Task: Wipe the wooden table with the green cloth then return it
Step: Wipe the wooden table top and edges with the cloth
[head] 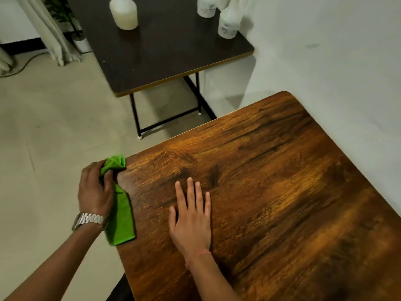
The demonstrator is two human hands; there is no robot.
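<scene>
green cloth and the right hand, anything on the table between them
Nothing: in the head view, only bare wooden table runs between the green cloth, gripped by the left hand, and the right hand lying flat.

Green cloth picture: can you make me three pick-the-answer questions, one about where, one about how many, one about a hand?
1. Where is the cloth?
A. at the wooden table's left edge
B. on the dark table
C. on the floor

2. How many white bottles stand on the dark table?
A. one
B. three
C. five

3. What is the right hand doing?
A. gripping a bottle
B. making a fist
C. lying flat on the wood

Answers: 1 A, the left hand grips it at that edge. 2 B, three show. 3 C, its fingers are straight.
</scene>
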